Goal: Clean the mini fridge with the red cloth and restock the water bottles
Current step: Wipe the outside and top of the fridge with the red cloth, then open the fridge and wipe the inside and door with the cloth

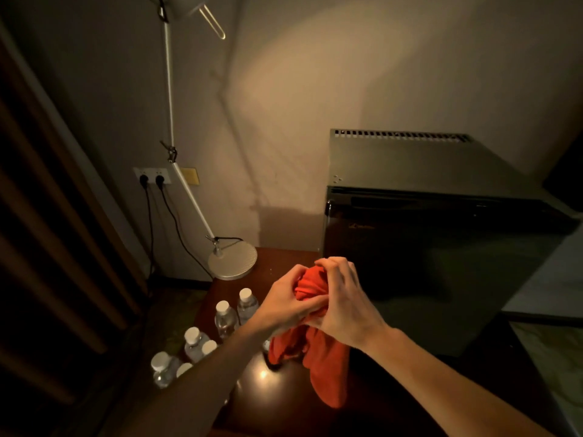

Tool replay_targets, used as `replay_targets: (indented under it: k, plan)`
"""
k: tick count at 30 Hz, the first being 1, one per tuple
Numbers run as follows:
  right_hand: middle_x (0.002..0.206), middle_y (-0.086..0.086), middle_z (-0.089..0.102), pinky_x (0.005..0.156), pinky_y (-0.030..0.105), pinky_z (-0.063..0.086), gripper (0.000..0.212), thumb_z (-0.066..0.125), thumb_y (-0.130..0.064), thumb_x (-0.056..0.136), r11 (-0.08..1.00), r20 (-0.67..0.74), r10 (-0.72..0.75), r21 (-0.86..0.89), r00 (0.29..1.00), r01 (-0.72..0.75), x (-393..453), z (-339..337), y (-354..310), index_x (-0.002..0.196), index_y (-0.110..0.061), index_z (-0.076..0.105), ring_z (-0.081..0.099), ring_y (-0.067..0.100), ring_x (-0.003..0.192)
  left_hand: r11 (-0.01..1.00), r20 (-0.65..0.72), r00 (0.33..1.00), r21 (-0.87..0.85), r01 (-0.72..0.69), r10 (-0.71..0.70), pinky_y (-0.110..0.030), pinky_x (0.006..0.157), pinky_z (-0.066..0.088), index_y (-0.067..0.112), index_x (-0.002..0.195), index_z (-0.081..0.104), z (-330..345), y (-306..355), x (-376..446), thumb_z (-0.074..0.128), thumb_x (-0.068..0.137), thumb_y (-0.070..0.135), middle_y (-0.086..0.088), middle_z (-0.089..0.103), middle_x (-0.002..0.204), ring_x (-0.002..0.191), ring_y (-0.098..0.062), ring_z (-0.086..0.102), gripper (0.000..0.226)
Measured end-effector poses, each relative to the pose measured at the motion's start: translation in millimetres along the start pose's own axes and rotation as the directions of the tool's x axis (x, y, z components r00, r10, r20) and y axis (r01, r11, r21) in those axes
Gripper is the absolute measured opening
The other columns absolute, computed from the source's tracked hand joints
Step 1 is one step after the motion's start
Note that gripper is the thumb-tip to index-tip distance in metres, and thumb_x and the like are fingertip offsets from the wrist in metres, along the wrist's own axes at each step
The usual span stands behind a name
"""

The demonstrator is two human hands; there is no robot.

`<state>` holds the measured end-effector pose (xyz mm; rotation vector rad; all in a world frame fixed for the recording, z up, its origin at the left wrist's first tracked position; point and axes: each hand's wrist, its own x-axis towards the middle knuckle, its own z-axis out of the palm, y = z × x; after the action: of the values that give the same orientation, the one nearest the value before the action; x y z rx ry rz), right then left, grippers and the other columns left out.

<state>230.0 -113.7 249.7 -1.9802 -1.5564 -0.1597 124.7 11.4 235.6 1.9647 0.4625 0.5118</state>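
Observation:
Both my hands hold the red cloth (pixel 325 364) in the air above the dark wooden table (pixel 284 402). My left hand (pixel 288 305) grips its bunched top from the left, and my right hand (pixel 342 302) grips it from the right, fingers curled over it. The loose end of the cloth hangs down below my wrists. The black mini fridge (pixel 441 257) stands on the table to the right, its dark door closed. Several clear water bottles (pixel 225 318) with white caps stand along the table's left edge, partly hidden by my left forearm.
A white desk lamp rises from a round base (pixel 232 263) at the table's back left. Two black plugs sit in a wall socket (pixel 152 178), with cables hanging down. Dark wooden slats (pixel 47 247) fill the left side.

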Motion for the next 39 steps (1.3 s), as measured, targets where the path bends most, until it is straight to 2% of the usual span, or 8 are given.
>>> replay_targets:
  k: [3, 5, 7, 9, 13, 19, 32, 39]
  plan:
    - [0.134, -0.004, 0.042, 0.102, 0.040, 0.037, 0.116, 0.060, -0.086, 0.052, 0.985, 0.115, 0.006, -0.170, 0.993, 0.013, 7.3, -24.4, 4.4, 0.143, -0.018, 0.035, 0.037, 0.017, 0.125, 0.990, -0.031, 0.998, 0.129, -0.054, 0.059, -0.036, 0.071, 0.053, 0.022, 0.096, 0.060, -7.8, 5.9, 0.5, 0.079, 0.065, 0.030, 0.003, 0.068, 0.080, 0.071, -0.004, 0.060, 0.037]
    - [0.130, -0.003, 0.048, 0.102, 0.042, 0.036, 0.102, 0.048, -0.089, 0.063, 0.967, 0.052, -0.001, -0.255, 0.999, 0.014, 13.1, -42.6, 10.6, 0.137, -0.019, 0.046, 0.040, 0.019, 0.124, 0.974, -0.035, 0.996, 0.216, -0.070, 0.079, -0.039, 0.068, 0.053, 0.025, 0.094, 0.058, -14.6, 5.3, 2.8, 0.073, 0.063, 0.035, 0.005, 0.068, 0.077, 0.069, -0.006, 0.061, 0.036]
    - [0.125, 0.003, 0.053, 0.104, 0.044, 0.036, 0.076, 0.051, -0.074, 0.079, 0.940, -0.104, -0.067, -0.340, 0.992, 0.028, 22.5, -57.5, 16.7, 0.128, -0.017, 0.055, 0.044, 0.023, 0.123, 0.909, -0.007, 0.995, 0.406, -0.090, 0.102, -0.040, 0.069, 0.053, 0.029, 0.098, 0.054, -22.4, 6.8, 7.5, 0.067, 0.060, 0.047, 0.008, 0.066, 0.082, 0.077, -0.014, 0.064, 0.043]
    - [0.126, 0.008, 0.053, 0.108, 0.044, 0.033, 0.059, 0.058, -0.053, 0.084, 0.892, -0.191, -0.139, -0.450, 0.972, 0.040, 37.6, -67.8, 19.5, 0.127, -0.013, 0.056, 0.045, 0.027, 0.124, 0.763, 0.040, 0.991, 0.635, -0.124, 0.128, -0.039, 0.072, 0.051, 0.032, 0.104, 0.049, -28.8, 15.0, 12.5, 0.065, 0.063, 0.056, 0.008, 0.061, 0.092, 0.087, -0.023, 0.062, 0.050]
    - [0.128, 0.010, 0.053, 0.107, 0.043, 0.036, 0.058, 0.062, -0.042, 0.083, 0.822, -0.216, -0.100, -0.568, 0.971, -0.042, 66.5, -77.7, 19.7, 0.130, -0.010, 0.051, 0.047, 0.028, 0.122, 0.601, 0.080, 0.992, 0.790, -0.122, 0.096, -0.033, 0.068, 0.038, 0.031, 0.110, 0.049, -36.2, 32.6, 22.7, 0.069, 0.073, 0.056, 0.003, 0.058, 0.103, 0.098, -0.027, 0.060, 0.048]
    - [0.108, 0.010, 0.056, 0.085, 0.041, 0.047, 0.048, 0.064, -0.050, 0.082, 0.798, -0.214, -0.032, -0.594, 0.976, -0.104, 91.0, -84.2, 25.1, 0.111, -0.012, 0.055, 0.051, 0.028, 0.102, 0.538, 0.020, 0.995, 0.840, -0.069, 0.097, -0.036, 0.069, 0.046, 0.028, 0.111, 0.049, -42.6, 36.7, 28.7, 0.067, 0.076, 0.056, 0.002, 0.056, 0.101, 0.098, -0.027, 0.059, 0.049]
    - [0.101, 0.008, 0.061, 0.080, 0.038, 0.051, 0.051, 0.053, -0.058, 0.088, 0.824, -0.193, -0.020, -0.558, 0.981, -0.093, 75.1, -82.8, 27.4, 0.105, -0.009, 0.058, 0.056, 0.024, 0.095, 0.546, -0.040, 0.995, 0.838, -0.018, 0.093, -0.041, 0.076, 0.054, 0.028, 0.116, 0.051, -42.3, 42.9, 31.9, 0.069, 0.076, 0.058, 0.003, 0.056, 0.103, 0.095, -0.024, 0.060, 0.053]
    - [0.102, 0.007, 0.061, 0.081, 0.038, 0.052, 0.066, 0.035, -0.069, 0.090, 0.833, -0.168, 0.068, -0.533, 0.984, -0.149, 72.7, -87.0, 13.8, 0.106, -0.009, 0.059, 0.055, 0.023, 0.096, 0.541, -0.066, 0.993, 0.841, 0.004, 0.095, -0.033, 0.067, 0.040, 0.029, 0.111, 0.050, -51.9, 45.5, 11.6, 0.070, 0.074, 0.059, 0.005, 0.054, 0.099, 0.095, -0.023, 0.059, 0.052]
